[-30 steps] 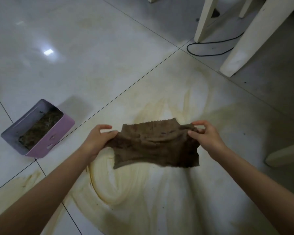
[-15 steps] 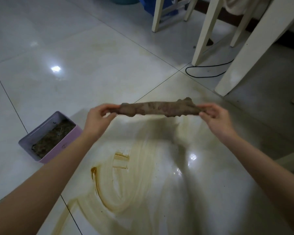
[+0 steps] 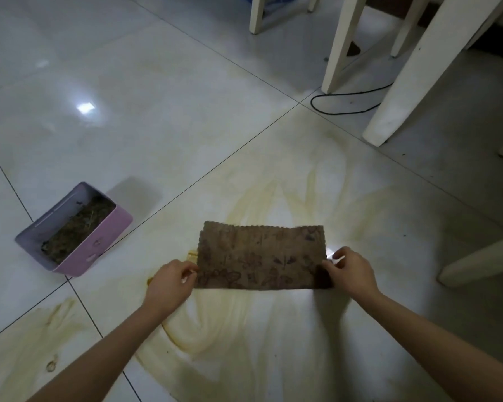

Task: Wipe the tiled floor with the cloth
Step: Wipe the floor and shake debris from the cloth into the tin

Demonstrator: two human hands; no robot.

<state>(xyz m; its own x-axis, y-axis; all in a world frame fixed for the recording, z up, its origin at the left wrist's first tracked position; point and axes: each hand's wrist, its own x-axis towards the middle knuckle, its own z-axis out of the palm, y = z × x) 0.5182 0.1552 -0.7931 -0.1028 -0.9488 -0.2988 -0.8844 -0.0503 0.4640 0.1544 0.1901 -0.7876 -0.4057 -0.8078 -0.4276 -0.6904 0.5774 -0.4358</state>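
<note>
Left hand (image 3: pixel 172 281) pinches the left near corner of the brown cloth (image 3: pixel 262 256) with curled fingers, and right hand (image 3: pixel 350 271) pinches the right one. The cloth is spread flat over yellowish smears (image 3: pixel 215 329) on the tiled floor (image 3: pixel 157 126). A pink box (image 3: pixel 76 227) of dirt sits off to the left. Further back, a black cable (image 3: pixel 340 113) lies beside white furniture legs (image 3: pixel 339 44).

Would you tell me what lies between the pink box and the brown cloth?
In the head view, only tiled floor: a dark grout line beside the pink box, then yellow-stained tile up to the brown cloth.
</note>
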